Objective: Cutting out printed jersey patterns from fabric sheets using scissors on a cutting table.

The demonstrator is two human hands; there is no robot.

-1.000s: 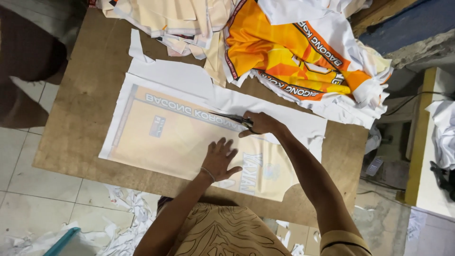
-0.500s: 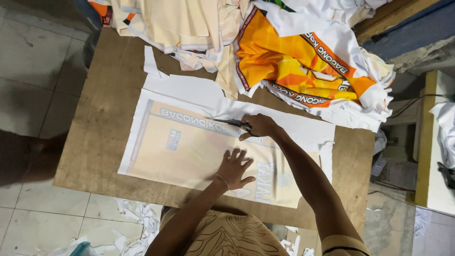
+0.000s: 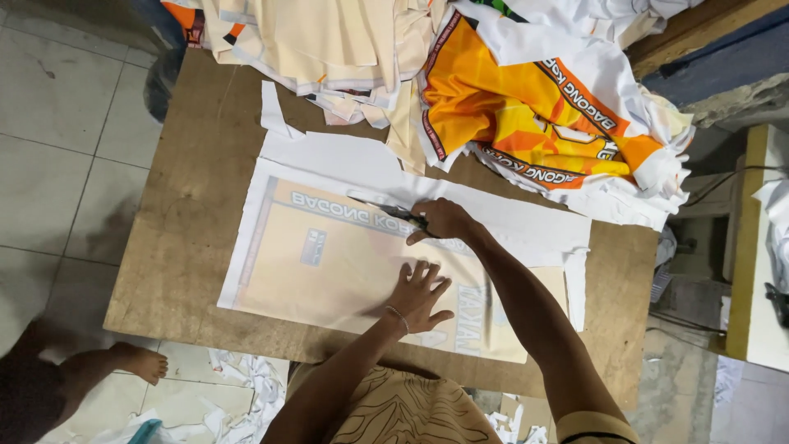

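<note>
A cream printed fabric panel (image 3: pixel 345 271) with a white border lies flat on a brown wooden table (image 3: pixel 185 247). My right hand (image 3: pixel 442 219) grips a pair of scissors (image 3: pixel 385 207) whose blades point left along the panel's upper printed edge. My left hand (image 3: pixel 419 293) lies flat with fingers spread on the panel, just below the scissors, a thin bracelet on its wrist.
A pile of orange and white printed cloth (image 3: pixel 534 123) and cream fabric pieces (image 3: pixel 329 41) fills the table's far side. White offcuts (image 3: pixel 246 386) litter the tiled floor. Another person's bare foot (image 3: pixel 136 362) stands at lower left. A white table (image 3: pixel 764 271) stands right.
The person at the left has shifted; now a bare foot shows at lower left. My hands and scissors hold about the same place on the panel.
</note>
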